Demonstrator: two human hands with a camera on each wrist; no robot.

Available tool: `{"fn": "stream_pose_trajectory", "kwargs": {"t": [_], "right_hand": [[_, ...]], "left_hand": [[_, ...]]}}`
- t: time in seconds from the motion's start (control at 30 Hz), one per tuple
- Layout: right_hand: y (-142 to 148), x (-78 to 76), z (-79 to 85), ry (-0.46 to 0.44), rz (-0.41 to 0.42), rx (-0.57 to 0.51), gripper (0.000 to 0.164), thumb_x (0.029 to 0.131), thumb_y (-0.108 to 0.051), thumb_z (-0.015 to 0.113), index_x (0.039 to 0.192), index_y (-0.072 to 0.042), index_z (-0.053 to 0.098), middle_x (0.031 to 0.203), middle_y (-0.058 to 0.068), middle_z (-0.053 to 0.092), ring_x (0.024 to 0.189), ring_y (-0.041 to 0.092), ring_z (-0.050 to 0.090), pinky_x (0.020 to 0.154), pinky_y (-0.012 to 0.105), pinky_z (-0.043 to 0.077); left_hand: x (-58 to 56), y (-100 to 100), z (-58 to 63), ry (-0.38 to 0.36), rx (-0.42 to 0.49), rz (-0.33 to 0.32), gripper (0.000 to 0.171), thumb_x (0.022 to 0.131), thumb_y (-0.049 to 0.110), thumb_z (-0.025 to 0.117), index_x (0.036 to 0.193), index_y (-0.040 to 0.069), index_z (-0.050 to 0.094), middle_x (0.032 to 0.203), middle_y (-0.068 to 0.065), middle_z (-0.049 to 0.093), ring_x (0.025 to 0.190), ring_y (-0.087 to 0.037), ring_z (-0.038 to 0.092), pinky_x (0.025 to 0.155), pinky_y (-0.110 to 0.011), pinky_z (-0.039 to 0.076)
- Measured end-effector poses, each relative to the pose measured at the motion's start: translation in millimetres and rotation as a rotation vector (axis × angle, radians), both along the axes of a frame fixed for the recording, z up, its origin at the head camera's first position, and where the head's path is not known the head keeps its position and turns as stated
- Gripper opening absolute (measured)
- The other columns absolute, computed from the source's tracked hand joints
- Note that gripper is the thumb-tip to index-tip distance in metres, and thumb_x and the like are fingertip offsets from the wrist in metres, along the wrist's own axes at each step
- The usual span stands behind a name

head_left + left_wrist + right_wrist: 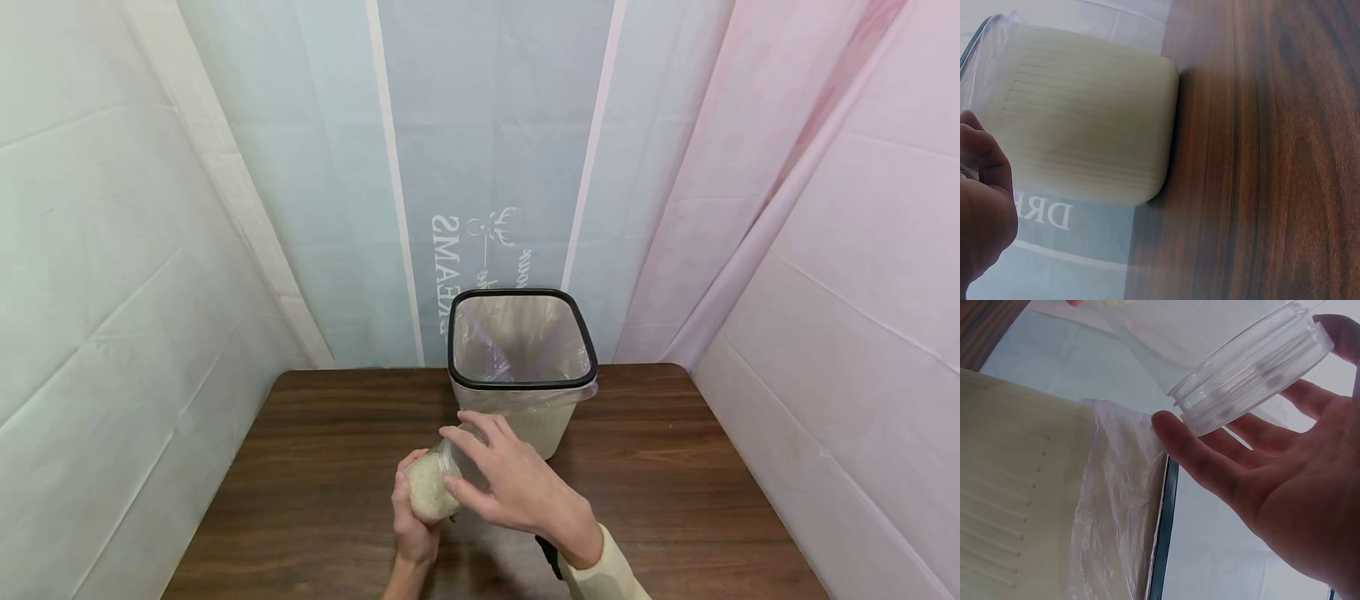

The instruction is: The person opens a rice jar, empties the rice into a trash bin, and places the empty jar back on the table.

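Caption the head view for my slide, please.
Left grip holds a tilted jar, right grip its clear lid, in front of a bin.

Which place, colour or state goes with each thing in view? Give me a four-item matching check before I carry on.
Column one:
1. Left hand
2. Right hand
3. Bin
4. Table

Column two:
A. Dark brown, wood-grained
B. At the clear lid
C. Holding the body of the jar
D. Has a black rim and a see-through liner

Right pairs: 1-C, 2-B, 3-D, 4-A.
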State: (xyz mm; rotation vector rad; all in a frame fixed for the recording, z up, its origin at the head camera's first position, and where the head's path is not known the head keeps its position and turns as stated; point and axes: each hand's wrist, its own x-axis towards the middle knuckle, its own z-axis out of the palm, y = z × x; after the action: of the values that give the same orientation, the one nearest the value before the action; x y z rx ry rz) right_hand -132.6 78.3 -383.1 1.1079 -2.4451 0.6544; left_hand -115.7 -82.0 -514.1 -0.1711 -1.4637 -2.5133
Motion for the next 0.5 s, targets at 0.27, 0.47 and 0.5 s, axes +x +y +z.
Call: {"fn": "stream_pose_trajectory", "kwargs": {"t": [0.27, 0.47, 0.5], "right_hand": [[-1.2, -1.2, -0.1, -0.068, -0.091, 0.044, 0.073, 0.091, -0.066, 0.052, 0.146, -0.019, 0.042, 0.143, 0.015, 0.048, 0.122, 0.029, 0.052, 0.078, 0.041, 0.057], [0.0, -3.7, -3.8, -0.046, -0.164, 0.075, 0.074, 0.091, -0.071, 0.044, 0.145, -0.02, 0.045, 0.125, 0.011, 0.056, 0.105, 0.025, 0.055, 0.065, 0.035, 0.053], [0.2, -3.8, -4.2, -0.05, -0.168, 0.078, 0.073, 0.091, -0.071, 0.045, 0.145, -0.021, 0.045, 0.122, 0.01, 0.057, 0.103, 0.024, 0.055, 0.064, 0.034, 0.052]], "left_hand": [[0.2, -0.9, 0.6, 0.057, -0.009, -0.01, 0.049, 0.103, 0.033, 0.007, 0.128, 0.014, 0.045, 0.102, 0.005, 0.063, 0.072, -0.007, 0.062, 0.045, -0.025, 0.048], [-0.1, 0.3, -0.4, 0.011, -0.004, -0.01, 0.049, 0.103, 0.037, 0.008, 0.127, 0.016, 0.045, 0.102, 0.005, 0.062, 0.068, -0.008, 0.061, 0.044, -0.024, 0.047], [-0.1, 0.7, -0.4, -0.003, -0.001, -0.007, 0.049, 0.103, 0.038, 0.008, 0.126, 0.016, 0.045, 0.101, 0.005, 0.062, 0.068, -0.007, 0.061, 0.044, -0.024, 0.047]]}}
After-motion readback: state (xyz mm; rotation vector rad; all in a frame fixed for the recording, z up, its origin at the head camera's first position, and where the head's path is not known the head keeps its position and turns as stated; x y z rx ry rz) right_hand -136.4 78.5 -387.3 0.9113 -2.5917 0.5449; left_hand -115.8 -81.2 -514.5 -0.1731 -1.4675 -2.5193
